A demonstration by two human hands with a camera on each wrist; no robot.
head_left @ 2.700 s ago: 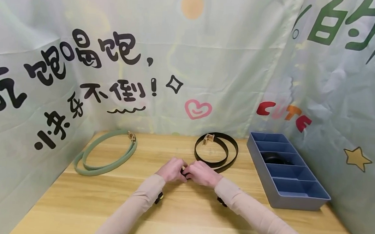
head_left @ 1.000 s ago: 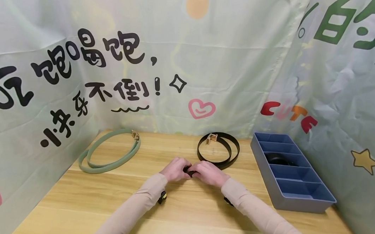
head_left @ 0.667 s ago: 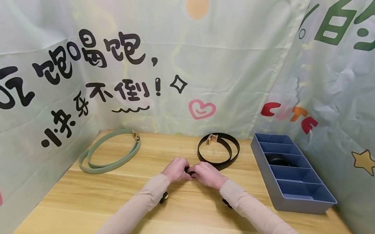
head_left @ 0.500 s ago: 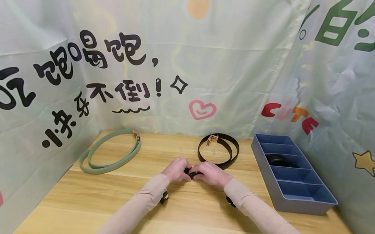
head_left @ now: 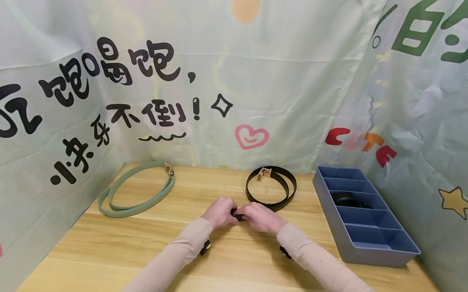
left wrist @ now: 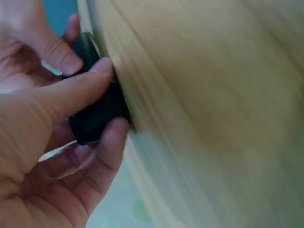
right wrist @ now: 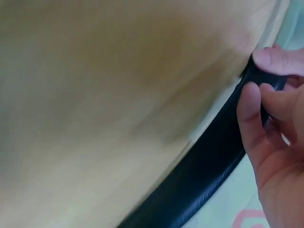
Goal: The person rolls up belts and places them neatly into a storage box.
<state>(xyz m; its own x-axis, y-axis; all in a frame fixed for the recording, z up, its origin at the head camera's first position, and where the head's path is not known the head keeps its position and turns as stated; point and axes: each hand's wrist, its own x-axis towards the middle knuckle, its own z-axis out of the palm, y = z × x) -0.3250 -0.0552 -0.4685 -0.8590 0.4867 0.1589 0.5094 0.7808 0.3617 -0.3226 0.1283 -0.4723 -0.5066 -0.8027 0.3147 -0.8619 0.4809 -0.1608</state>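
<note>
Near the middle of the table, both hands work at the free end of a black belt (head_left: 292, 184), which looks rolled or folded over itself. My left hand (head_left: 220, 211) pinches this dark bundle between thumb and fingers, seen close up in the left wrist view. Directly beside it, my right hand (head_left: 263, 217) grips the strap (right wrist: 204, 166) with thumb and fingertips. From there the strap runs back into a loose loop standing on its edge. Its gold-toned buckle (head_left: 262, 174) sits at the loop's far side. Fingers partly hide the rolled end.
A green belt (head_left: 140, 210) lies coiled at the back left of the wooden table (head_left: 227, 269). To the right stands a blue-grey divided box (head_left: 365, 255), with a black coiled item (head_left: 346, 198) in its middle compartment. Printed cloth walls enclose the table's back and sides.
The black belt's loop has become slightly narrower, and more dark strap shows between the hands. Both hands stay close together, their fingers shifting a little. The head view has turned slightly.
</note>
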